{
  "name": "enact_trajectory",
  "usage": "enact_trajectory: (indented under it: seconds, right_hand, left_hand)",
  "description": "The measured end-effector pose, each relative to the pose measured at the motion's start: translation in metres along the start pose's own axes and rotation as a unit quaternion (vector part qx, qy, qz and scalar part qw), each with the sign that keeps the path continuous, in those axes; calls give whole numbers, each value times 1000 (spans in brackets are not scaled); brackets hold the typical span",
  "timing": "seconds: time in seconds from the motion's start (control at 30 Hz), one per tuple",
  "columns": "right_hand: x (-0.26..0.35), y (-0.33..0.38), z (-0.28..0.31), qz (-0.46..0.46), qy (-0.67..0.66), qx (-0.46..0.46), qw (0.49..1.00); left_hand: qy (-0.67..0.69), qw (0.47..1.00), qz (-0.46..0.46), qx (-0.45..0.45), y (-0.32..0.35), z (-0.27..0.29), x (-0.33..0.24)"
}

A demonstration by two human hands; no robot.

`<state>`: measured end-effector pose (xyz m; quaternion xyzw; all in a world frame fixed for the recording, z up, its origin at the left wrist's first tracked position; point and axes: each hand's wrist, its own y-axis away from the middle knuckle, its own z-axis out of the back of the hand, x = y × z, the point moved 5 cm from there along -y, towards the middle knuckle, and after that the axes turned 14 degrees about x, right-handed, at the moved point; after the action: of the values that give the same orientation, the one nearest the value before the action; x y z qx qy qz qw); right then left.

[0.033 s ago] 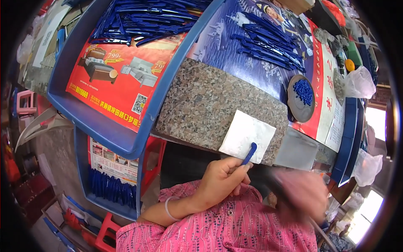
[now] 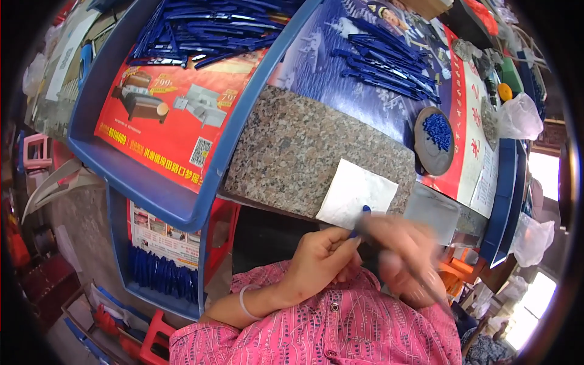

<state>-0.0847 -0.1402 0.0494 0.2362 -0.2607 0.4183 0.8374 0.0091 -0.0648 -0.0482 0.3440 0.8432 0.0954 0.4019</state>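
Note:
My left hand [image 2: 328, 252] is closed, pinching a slim blue plastic piece [image 2: 354, 232] with a rounded end. That end lies over the lower edge of a white folded pad [image 2: 359, 193] on a granite slab [image 2: 304, 143]. My right hand [image 2: 406, 252] is smeared by motion just right of the left one. It appears wrapped round a dark tool with a thin handle [image 2: 433, 291], whose head is too blurred to make out near the blue piece. Part of the blue piece is hidden by my fingers.
A blue tray [image 2: 210, 210] holds many blue pieces [image 2: 207, 30] at far left. More blue strips [image 2: 389, 61] lie behind the slab. A round dish [image 2: 433, 159] of tiny blue bits stands at right. A lower blue bin [image 2: 118, 243] holds further pieces.
My right hand has swung leftward and up, with the dark tool, to the blue piece's end over the pad. My left hand keeps its pinch in the same spot.

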Motion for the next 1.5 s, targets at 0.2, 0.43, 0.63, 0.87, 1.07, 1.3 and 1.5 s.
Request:
enact_trajectory:
  seconds: [0.2,0.43,0.63,0.87,1.07,1.3,1.5]
  right_hand:
    - [-10,12,11,58,-43,-147,987]
    - [-9,1,-5,-29,-107,-71,991]
    - [-22,19,9,-45,-81,-215,972]
    - [-32,59,-12,-125,-345,-280,887]
    - [-44,69,-44,-137,-562,-172,797]
    - [-52,82,-51,-129,-605,-142,773]
    - [-60,90,-62,-131,-650,-150,733]
  left_hand:
    - [4,1000,22,-1,-9,3,-6]
    - [31,999,13,16,-2,1,1]
    - [-4,1000,-5,4,-8,3,-5]
    - [-81,996,18,36,6,-8,-5]
    - [-169,984,-20,52,16,-35,-5]
    - [-159,984,5,74,13,-54,1]
    - [-114,989,41,88,8,-60,8]
